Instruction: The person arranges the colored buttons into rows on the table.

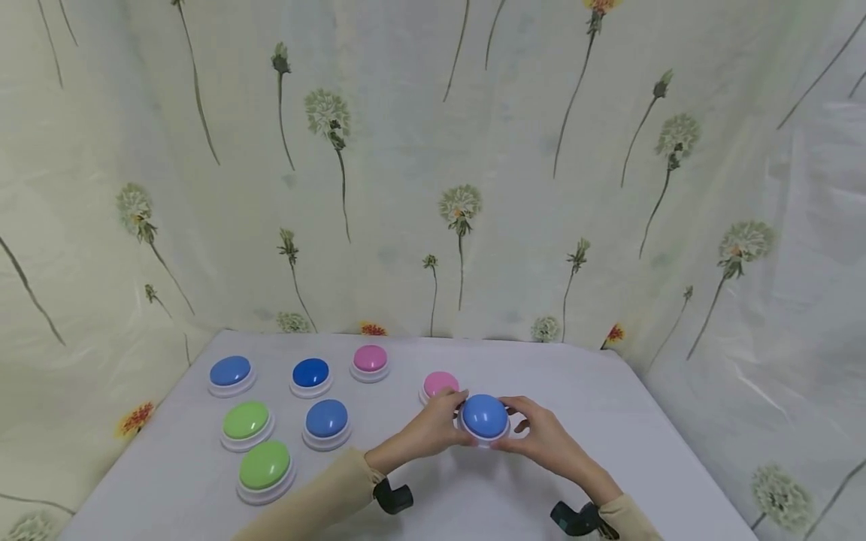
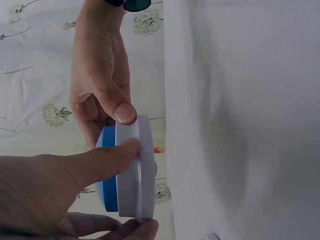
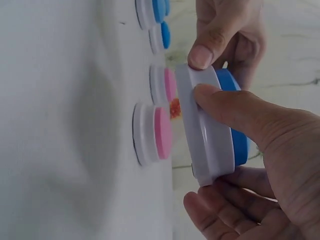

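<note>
Six buttons [image 1: 311,373], three blue, two green and one pink, stand on the table [image 1: 649,451] to the left of the left hand [image 1: 440,422]. One more pink button [image 1: 440,382] stands just beyond this hand, which covers a part of it. The left hand grasps the left side of the held button [image 1: 485,415], a blue one, with its thumb on the near part of the white rim and its fingers farther round.

The held button is directly between the two hands, above the table and not touching it. Being round, it has no long axis; its broad side extends from one hand to the other, roughly level, a little tilted in the right wrist view, and its blue dome looks upward.

On the right side, the right hand [image 1: 546,437] grasps the same rim, thumb also near. Neither hand is nearer, so the relation to keep, it seems, is this even hold from both sides.
</note>
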### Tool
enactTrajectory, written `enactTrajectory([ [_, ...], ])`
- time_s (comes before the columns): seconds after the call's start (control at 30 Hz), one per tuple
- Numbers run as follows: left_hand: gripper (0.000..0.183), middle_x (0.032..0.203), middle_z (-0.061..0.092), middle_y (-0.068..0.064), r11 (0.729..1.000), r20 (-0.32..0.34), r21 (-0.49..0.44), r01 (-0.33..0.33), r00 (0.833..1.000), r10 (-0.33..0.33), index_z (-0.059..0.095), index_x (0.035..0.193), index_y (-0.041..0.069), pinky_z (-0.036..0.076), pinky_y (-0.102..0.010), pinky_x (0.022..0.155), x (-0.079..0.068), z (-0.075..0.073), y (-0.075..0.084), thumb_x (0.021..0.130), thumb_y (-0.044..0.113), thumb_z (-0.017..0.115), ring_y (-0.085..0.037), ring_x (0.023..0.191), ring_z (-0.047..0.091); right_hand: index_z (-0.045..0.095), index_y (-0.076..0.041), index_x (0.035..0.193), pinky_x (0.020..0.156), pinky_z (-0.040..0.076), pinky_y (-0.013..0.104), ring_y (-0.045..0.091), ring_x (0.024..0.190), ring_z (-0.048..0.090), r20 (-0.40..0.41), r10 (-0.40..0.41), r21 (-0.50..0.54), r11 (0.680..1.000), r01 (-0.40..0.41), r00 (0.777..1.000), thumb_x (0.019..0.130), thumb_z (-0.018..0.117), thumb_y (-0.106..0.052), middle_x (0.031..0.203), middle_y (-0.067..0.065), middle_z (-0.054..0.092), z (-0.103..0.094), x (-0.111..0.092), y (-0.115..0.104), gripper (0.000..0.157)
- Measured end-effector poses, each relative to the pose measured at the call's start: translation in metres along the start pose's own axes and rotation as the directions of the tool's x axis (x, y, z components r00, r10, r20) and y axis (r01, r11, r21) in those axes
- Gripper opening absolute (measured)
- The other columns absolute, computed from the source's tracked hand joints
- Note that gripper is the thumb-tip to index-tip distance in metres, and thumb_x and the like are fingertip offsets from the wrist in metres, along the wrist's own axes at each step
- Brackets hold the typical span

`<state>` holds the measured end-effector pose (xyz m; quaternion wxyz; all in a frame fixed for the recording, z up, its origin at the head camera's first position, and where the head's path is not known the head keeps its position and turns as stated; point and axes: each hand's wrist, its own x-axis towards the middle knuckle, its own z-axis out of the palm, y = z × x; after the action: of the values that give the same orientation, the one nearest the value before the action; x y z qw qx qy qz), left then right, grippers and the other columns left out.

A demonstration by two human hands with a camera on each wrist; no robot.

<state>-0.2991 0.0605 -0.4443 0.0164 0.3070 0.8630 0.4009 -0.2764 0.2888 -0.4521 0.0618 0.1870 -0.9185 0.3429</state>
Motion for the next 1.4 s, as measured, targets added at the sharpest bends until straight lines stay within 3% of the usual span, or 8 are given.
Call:
enactTrajectory([
  [0.2,0.081,0.121,0.056,-0.016,1.0,-0.027,-0.004,0.023,0.999,-0.023,0.044,0.139,-0.007,0.052,-0.031,0.094,0.018,0.023,-0.011,0.073,0.018,0.084,-0.023,0.11,0.06,0.054,-0.008,0.132,0.078,0.055,0.029,0.025,0.109,0.059,0.029,0.012,0.023,1.0,-0.012,1.0,0.073,0.082,-0.039,0.129,0.011,0.06,-0.002,0.007,0.027,0.072],
  [0.4,0.076,0.122,0.056,-0.021,0.999,-0.045,-0.03,0.025,0.999,-0.026,0.045,0.136,-0.011,0.05,-0.039,0.098,0.033,0.04,-0.021,0.075,0.015,0.082,-0.029,0.114,0.058,0.055,-0.008,0.133,0.076,0.054,0.024,0.024,0.105,0.059,0.063,0.044,0.017,0.999,-0.046,0.997,0.073,0.082,-0.039,0.127,0.011,0.061,-0.003,0.016,0.055,0.073],
  [0.7,0.072,0.119,0.059,-0.026,0.999,-0.112,-0.01,0.038,0.993,-0.039,0.05,0.13,-0.014,0.048,-0.041,0.1,0.056,0.066,-0.033,0.071,0.009,0.084,-0.033,0.114,0.059,0.053,-0.004,0.135,0.088,0.055,0.037,0.029,0.109,0.059,0.123,0.04,0.041,0.998,-0.046,0.992,0.076,0.081,-0.034,0.126,0.016,0.061,-0.002,0.029,0.083,0.072],
  [0.83,0.067,0.118,0.06,-0.026,0.998,-0.143,-0.017,0.053,0.988,-0.055,0.051,0.128,-0.015,0.049,-0.041,0.099,0.06,0.07,-0.036,0.073,0.007,0.082,-0.033,0.113,0.059,0.051,-0.001,0.135,0.095,0.052,0.043,0.031,0.112,0.059,0.133,0.043,0.087,0.995,-0.055,0.99,0.078,0.08,-0.03,0.126,0.019,0.06,0.0,0.033,0.089,0.07],
  [1.07,0.063,0.119,0.06,-0.026,0.997,-0.195,-0.046,0.054,0.979,-0.062,0.051,0.127,-0.016,0.047,-0.041,0.101,0.063,0.075,-0.038,0.075,0.005,0.079,-0.033,0.114,0.058,0.05,0.007,0.133,0.097,0.048,0.048,0.041,0.116,0.059,0.096,-0.017,0.13,0.992,0.005,0.995,0.082,0.077,-0.022,0.129,0.027,0.057,0.003,0.038,0.096,0.064],
  [1.4,0.061,0.122,0.058,-0.03,0.995,-0.233,-0.045,0.085,0.968,-0.093,0.046,0.129,-0.018,0.046,-0.043,0.102,0.071,0.078,-0.035,0.077,-0.003,0.072,-0.035,0.116,0.057,0.045,0.01,0.136,0.103,0.043,0.048,0.044,0.126,0.049,0.079,0.023,0.169,0.985,-0.036,0.997,0.083,0.075,-0.016,0.138,0.031,0.048,0.006,0.051,0.099,0.066],
])
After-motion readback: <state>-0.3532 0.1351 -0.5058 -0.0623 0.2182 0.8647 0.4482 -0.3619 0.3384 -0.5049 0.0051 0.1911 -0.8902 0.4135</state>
